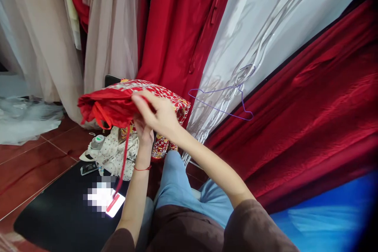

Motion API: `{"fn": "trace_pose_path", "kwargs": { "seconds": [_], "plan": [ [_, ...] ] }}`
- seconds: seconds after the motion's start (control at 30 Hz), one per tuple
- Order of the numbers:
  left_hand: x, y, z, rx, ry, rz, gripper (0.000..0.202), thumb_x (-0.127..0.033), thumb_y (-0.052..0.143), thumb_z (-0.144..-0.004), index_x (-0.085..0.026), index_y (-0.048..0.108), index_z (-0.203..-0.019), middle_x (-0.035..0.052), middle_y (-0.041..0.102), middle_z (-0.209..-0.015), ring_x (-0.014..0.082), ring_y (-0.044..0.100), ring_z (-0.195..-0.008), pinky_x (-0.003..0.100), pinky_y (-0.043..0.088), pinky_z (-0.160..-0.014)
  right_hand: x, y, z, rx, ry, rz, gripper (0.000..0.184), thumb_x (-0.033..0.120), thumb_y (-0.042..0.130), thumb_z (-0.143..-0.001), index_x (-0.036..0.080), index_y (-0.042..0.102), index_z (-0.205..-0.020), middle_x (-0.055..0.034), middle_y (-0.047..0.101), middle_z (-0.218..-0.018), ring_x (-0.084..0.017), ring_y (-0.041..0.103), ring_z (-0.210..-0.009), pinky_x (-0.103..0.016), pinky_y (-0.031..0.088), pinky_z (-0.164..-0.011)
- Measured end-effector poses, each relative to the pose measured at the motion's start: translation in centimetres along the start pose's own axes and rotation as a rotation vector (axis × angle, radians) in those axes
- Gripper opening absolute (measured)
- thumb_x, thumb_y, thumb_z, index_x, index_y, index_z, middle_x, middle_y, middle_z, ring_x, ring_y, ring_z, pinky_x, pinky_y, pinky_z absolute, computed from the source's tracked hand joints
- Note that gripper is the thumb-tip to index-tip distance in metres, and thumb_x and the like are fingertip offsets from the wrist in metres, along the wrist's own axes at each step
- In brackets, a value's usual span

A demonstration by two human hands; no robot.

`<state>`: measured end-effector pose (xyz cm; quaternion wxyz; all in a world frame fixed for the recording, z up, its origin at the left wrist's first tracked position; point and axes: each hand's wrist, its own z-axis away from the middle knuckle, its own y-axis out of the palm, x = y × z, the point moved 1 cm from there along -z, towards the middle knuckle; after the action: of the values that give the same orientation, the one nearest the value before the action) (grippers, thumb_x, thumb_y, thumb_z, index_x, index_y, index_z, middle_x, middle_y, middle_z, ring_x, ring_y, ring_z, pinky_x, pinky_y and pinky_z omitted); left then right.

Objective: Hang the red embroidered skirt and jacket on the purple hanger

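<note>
A red garment with white and gold embroidery is held up in front of me, its plain red lining bunched toward the left. From it a thin red cord dangles down past my left wrist. My right hand pinches the edge of the garment between thumb and fingers. Just below, my left hand grips the same cloth from underneath, with its fingers partly hidden by the fabric and the right hand. A red string bracelet circles the left wrist. More of the embroidered cloth hangs behind the hands, near my knee.
On a black seat or table lie a lit phone, a dark device, a dotted white cloth and a small jar. A purple hanger hangs at right. Red curtains and pale tulle surround me.
</note>
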<state>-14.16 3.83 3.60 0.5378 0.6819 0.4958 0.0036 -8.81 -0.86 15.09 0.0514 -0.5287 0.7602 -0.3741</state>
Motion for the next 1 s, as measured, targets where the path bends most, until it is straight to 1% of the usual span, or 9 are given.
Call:
{"fn": "trace_pose_path", "kwargs": {
  "seconds": [0.1,0.2,0.3,0.4,0.53,0.67,0.77,0.87,1.0],
  "plan": [
    [-0.6,0.1,0.0,0.044,-0.053,0.082,0.066,-0.078,0.059,-0.068,-0.025,0.068,-0.105,0.0069,0.068,-0.12,0.0266,0.056,-0.127,0.037,0.05,-0.105,-2.1,-3.6,-0.7,-0.24,0.127,-0.131,0.046,0.05,0.031,-0.103,0.019,0.06,-0.085,0.0014,0.062,-0.071,-0.01,0.061,-0.068,-0.022,0.045,-0.07],
    [-0.7,0.0,-0.6,-0.002,-0.246,0.147,0.05,-0.063,0.051,-0.086,-0.023,0.07,-0.109,0.0075,0.069,-0.121,0.0237,0.059,-0.124,0.039,0.05,-0.104,-3.7,-6.1,-0.3,-0.241,0.181,-0.173,0.048,0.055,0.03,-0.101,0.02,0.056,-0.081,0.0038,0.055,-0.062,-0.008,0.055,-0.057,-0.021,0.043,-0.063],
    [0.5,0.2,-0.3,-0.116,-0.403,0.128,0.035,-0.044,0.063,-0.085,-0.018,0.07,-0.108,0.0083,0.07,-0.122,0.0233,0.062,-0.122,0.039,0.05,-0.105,-4.1,-5.9,2.6,-0.074,0.191,0.017,0.039,0.055,0.041,-0.097,0.021,0.055,-0.085,0.0019,0.059,-0.068,-0.012,0.058,-0.062,-0.023,0.043,-0.064],
    [2.7,1.0,1.1,-0.155,-0.374,0.008,0.036,-0.037,0.071,-0.081,-0.017,0.068,-0.111,0.008,0.067,-0.128,0.0237,0.059,-0.125,0.039,0.046,-0.11,-4.6,-4.6,6.8,0.073,0.282,0.388,0.031,0.047,0.053,-0.092,0.018,0.054,-0.101,-0.0069,0.067,-0.094,-0.019,0.065,-0.079,-0.028,0.046,-0.07],
    [5.6,1.9,2.9,-0.174,-0.309,-0.189,0.035,-0.031,0.072,-0.079,-0.02,0.067,-0.112,0.006,0.061,-0.138,0.0214,0.053,-0.133,0.034,0.038,-0.116,-8.4,-5.8,11.9,0.227,0.724,0.706,0.035,0.029,0.049,-0.09,0.014,0.05,-0.121,-0.0156,0.067,-0.112,-0.025,0.068,-0.096,-0.032,0.049,-0.077],
    [7.5,1.9,3.8,-0.13,-0.319,-0.239,0.023,-0.03,0.069,-0.079,-0.018,0.069,-0.099,0.0068,0.069,-0.122,0.0221,0.061,-0.121,0.037,0.042,-0.112,-13.8,-8.6,17.9,0.682,1.155,0.492,0.034,0.033,0.064,-0.078,0.014,0.065,-0.107,-0.0181,0.07,-0.111,-0.031,0.067,-0.106,-0.035,0.05,-0.083],
    [8.9,1.7,4.6,-0.126,-0.319,-0.302,0.021,-0.033,0.069,-0.079,-0.018,0.069,-0.093,0.0059,0.073,-0.107,0.0223,0.065,-0.112,0.038,0.045,-0.109,-16.4,-10.2,23.2,0.824,1.261,0.276,0.011,0.019,0.071,-0.063,0.014,0.07,-0.072,-0.0103,0.074,-0.076,-0.025,0.072,-0.08,-0.028,0.051,-0.069],
    [10.9,2.1,4.8,-0.102,-0.361,-0.441,0.018,-0.035,0.066,-0.08,-0.02,0.069,-0.09,0.0056,0.073,-0.099,0.0229,0.066,-0.109,0.039,0.046,-0.107,-18.8,-13.1,27.6,0.754,1.314,0.146,0.006,0.009,0.063,-0.06,0.015,0.065,-0.059,-0.0036,0.068,-0.059,-0.018,0.067,-0.064,-0.022,0.047,-0.059],
    [14.0,5.0,2.4,0.174,-0.346,-0.676,0.017,-0.035,0.059,-0.081,-0.023,0.068,-0.088,0.004,0.073,-0.095,0.0232,0.067,-0.104,0.035,0.05,-0.099,-23.0,-20.3,30.5,0.32,1.293,0.134,0.019,0.015,0.045,-0.071,0.017,0.064,-0.076,-0.0026,0.068,-0.071,-0.014,0.062,-0.07,-0.021,0.045,-0.061]
  ]
}}
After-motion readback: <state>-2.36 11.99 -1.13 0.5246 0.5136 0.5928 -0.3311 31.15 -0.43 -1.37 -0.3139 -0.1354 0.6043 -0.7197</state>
